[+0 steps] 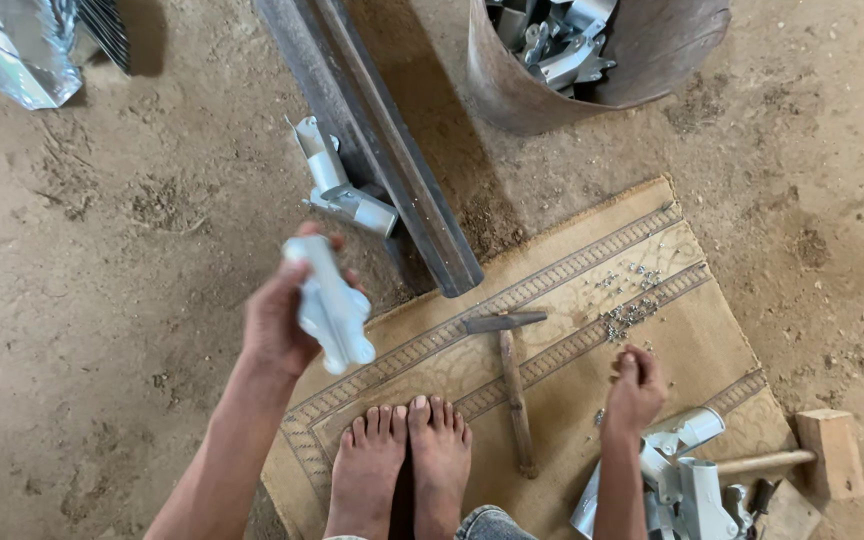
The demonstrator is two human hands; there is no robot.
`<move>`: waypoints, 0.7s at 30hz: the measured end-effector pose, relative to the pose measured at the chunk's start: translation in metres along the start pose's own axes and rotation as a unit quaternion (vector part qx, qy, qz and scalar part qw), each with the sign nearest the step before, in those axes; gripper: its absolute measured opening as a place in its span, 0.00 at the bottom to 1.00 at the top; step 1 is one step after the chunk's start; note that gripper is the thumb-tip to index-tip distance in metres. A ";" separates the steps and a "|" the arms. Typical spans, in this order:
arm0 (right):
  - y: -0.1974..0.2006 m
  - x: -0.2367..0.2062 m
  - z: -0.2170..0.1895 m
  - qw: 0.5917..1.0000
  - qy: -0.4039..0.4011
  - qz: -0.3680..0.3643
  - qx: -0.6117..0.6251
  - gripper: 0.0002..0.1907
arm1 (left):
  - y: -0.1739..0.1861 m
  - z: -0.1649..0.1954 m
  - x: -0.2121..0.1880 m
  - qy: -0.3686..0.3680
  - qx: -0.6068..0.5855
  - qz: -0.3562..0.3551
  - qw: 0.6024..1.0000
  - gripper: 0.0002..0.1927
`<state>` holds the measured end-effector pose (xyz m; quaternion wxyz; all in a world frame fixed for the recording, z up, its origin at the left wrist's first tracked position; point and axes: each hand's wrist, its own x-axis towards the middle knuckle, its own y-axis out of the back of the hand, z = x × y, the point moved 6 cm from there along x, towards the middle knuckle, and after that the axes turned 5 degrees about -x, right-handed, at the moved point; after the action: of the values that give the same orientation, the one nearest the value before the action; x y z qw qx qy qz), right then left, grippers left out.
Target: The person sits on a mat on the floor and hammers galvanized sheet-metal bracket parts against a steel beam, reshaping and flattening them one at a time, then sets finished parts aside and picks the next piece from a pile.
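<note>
My left hand (277, 320) is raised over the dirt floor and grips a pale galvanised metal bracket (330, 310), blurred by motion. My right hand (634, 390) is lower right, over the tan mat (672, 260), with its fingertips pinched together just below a scatter of small metal fasteners (627, 315); whether it holds one cannot be made out. A hammer (512, 385) with a wooden handle lies on the mat between my hands, beside my two bare feet (402, 460).
A long dark steel bar (382, 140) runs from the top to the mat's edge, with another bracket (337, 185) leaning against it. A rusty drum (592, 60) holds several brackets. More brackets (687, 480), a wooden mallet (817, 455) and shiny sheet metal (12, 50) lie around.
</note>
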<state>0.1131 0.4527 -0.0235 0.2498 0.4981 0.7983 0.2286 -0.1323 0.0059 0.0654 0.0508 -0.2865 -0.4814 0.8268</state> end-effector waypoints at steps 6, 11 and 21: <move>-0.056 -0.076 -0.037 0.963 0.024 -0.157 0.220 0.09 | 0.028 -0.046 -0.002 0.044 0.494 0.032 0.868 0.48; -0.115 -0.136 -0.112 0.931 0.153 -0.291 0.159 0.08 | 0.070 -0.070 -0.021 0.103 0.201 0.050 0.973 0.41; -0.163 -0.139 -0.173 0.898 0.329 -0.283 0.066 0.09 | 0.063 -0.077 -0.030 0.168 0.112 0.043 0.978 0.49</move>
<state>-0.0535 0.2417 0.0335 -0.0065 0.1627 0.9555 0.2458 -0.0555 0.0211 -0.0023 0.1271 -0.4342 -0.3577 0.8169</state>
